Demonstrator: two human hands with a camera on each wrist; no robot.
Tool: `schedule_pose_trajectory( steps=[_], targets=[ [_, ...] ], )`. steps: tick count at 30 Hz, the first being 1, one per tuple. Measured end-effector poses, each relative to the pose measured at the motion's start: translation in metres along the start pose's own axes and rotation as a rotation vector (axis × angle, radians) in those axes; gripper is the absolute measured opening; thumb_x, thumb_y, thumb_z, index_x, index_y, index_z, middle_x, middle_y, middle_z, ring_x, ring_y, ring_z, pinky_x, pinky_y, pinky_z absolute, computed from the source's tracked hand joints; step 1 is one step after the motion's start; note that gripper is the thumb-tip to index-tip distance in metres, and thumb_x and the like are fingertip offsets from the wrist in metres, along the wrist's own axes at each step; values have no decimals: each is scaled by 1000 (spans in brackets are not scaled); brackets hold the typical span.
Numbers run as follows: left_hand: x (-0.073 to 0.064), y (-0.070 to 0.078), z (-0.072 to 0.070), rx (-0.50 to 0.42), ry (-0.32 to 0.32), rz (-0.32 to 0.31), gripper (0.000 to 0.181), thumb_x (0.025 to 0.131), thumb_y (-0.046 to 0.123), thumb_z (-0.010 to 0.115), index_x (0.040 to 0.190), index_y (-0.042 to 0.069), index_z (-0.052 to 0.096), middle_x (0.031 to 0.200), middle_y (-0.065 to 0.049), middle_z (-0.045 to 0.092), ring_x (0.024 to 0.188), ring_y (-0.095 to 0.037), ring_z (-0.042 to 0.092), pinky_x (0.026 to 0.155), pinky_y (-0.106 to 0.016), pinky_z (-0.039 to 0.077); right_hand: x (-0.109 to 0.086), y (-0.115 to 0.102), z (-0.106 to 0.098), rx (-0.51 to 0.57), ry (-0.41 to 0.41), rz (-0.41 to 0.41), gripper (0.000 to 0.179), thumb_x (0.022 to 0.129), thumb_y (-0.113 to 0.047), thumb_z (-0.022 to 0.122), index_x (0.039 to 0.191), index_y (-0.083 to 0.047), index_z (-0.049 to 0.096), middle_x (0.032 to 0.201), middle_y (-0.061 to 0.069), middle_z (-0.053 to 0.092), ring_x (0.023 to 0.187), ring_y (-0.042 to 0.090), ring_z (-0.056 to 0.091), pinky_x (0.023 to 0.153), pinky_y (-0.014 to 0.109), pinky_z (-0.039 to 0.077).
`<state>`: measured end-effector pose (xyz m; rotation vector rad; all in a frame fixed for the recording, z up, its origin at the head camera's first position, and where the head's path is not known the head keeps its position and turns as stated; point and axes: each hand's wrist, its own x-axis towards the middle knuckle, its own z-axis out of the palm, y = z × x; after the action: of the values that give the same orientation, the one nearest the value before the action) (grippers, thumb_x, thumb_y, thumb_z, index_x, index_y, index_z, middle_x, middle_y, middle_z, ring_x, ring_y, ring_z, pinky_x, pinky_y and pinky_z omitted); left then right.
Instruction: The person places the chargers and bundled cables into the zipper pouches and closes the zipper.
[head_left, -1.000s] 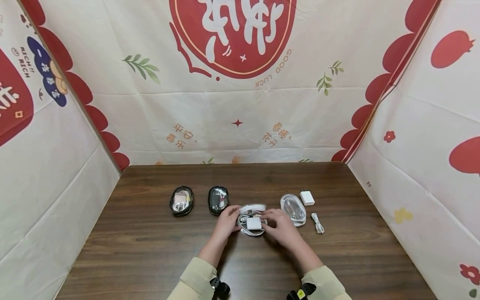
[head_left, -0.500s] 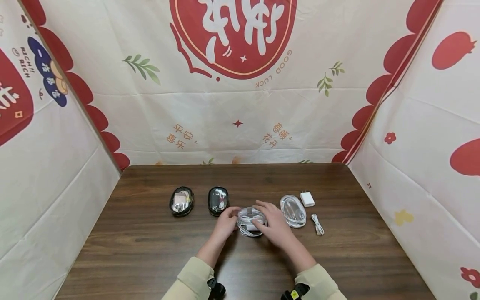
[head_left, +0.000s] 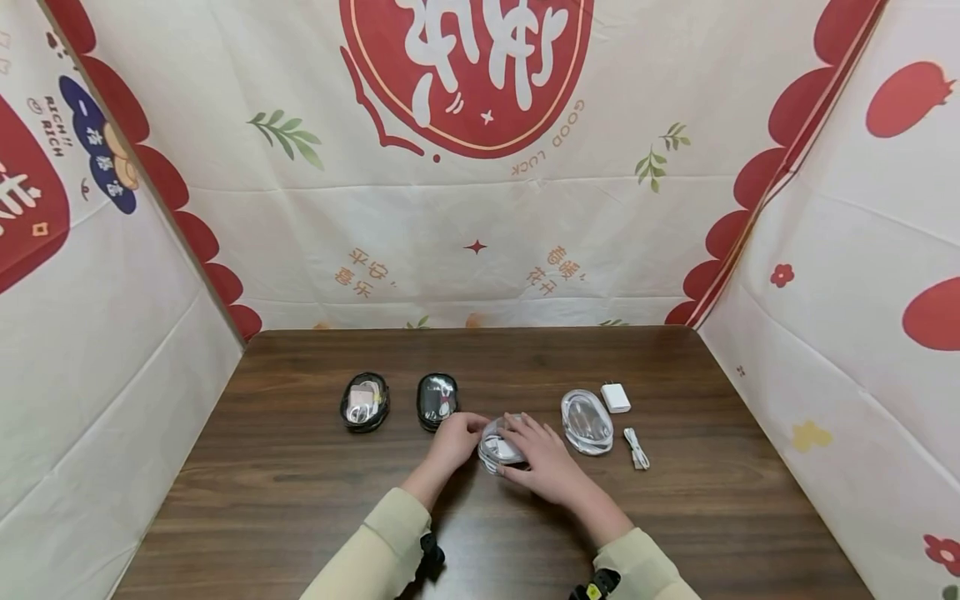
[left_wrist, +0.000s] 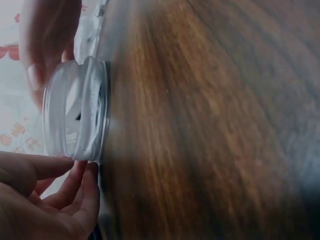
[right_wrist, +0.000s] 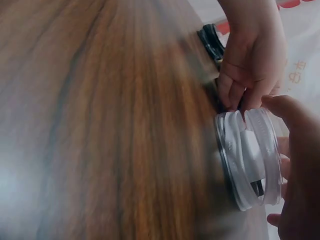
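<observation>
Head view shows the clear case [head_left: 497, 446] between the person's two hands, its white contents showing through. At its left edge, the left hand [head_left: 453, 442] pinches the rim, thumb above and curled fingers below. Over its top, the right hand [head_left: 549, 462] lies with its fingers fairly straight and spread, resting on the lid, the thumb set apart from them. Both wrist views show a gap between lid and base beneath the right fingers.

Just beyond the left fingers sits a black case [head_left: 437, 398]; farther to their left, well apart, is a black-rimmed case [head_left: 364, 402]. Near the right fingers, on their right, lies an oval case [head_left: 587, 422], with a white adapter [head_left: 616, 397] and a bundled cable [head_left: 636, 448] farther out. Under everything is the brown table [head_left: 247, 500].
</observation>
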<state>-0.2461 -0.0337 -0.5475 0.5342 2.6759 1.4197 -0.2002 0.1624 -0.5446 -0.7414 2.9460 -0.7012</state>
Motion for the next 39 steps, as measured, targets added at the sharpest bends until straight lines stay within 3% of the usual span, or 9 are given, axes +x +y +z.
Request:
schedule_pose_trajectory(
  steps=[3,7,12,25,29,33,36,39],
  targets=[
    [0,0,-1,51,-8,11,16,84,0,66,95,5,77,92,-4,73,93,-23,66,80,-38,53,-2,2,1,-5,-9,-12,63,91,-47,64,144,-15,49,154,8,34,142,36,25,107,64,22],
    [1,0,-1,124,-9,-35,12,83,0,70,91,4,78,91,-5,73,94,-25,66,83,-40,52,-4,3,2,-22,-26,-19,65,91,-49,61,146,-17,46,156,7,32,143,35,24,106,67,22],
    [2,-2,1,199,8,-50,6,83,4,73,87,7,76,87,-2,72,88,-23,66,79,-36,52,-6,3,2,-32,-33,-17,66,92,-50,61,147,-18,45,156,6,31,143,33,24,106,67,20],
    [1,-5,5,287,10,-30,4,84,7,72,82,10,72,77,3,65,72,-14,59,67,-30,49,-6,4,2,-24,6,-81,60,90,-47,65,140,-16,54,153,7,36,143,36,24,105,70,18],
    [-1,-5,4,339,-21,38,6,88,7,69,86,6,74,82,-1,68,79,-18,63,73,-33,52,-7,3,2,-45,5,-87,60,89,-48,65,139,-17,55,150,8,40,142,37,25,105,70,18],
    [-4,-3,1,459,-16,162,9,89,10,68,84,6,74,82,-2,68,81,-19,63,74,-33,52,-8,2,3,-83,9,-100,62,89,-48,65,141,-18,53,150,10,38,141,38,26,105,70,19],
    [-3,-3,-3,512,-42,183,11,90,12,66,82,7,72,79,-2,68,79,-20,64,73,-34,52,-9,3,5,-109,-7,-108,65,89,-49,64,144,-18,49,154,10,34,141,39,24,104,70,19],
    [0,-3,-9,510,-121,171,11,92,14,65,84,8,70,81,-1,69,80,-19,65,75,-35,52,-10,4,7,-115,-24,-106,68,89,-51,63,147,-20,45,157,7,29,143,38,22,104,71,17]
  ],
)
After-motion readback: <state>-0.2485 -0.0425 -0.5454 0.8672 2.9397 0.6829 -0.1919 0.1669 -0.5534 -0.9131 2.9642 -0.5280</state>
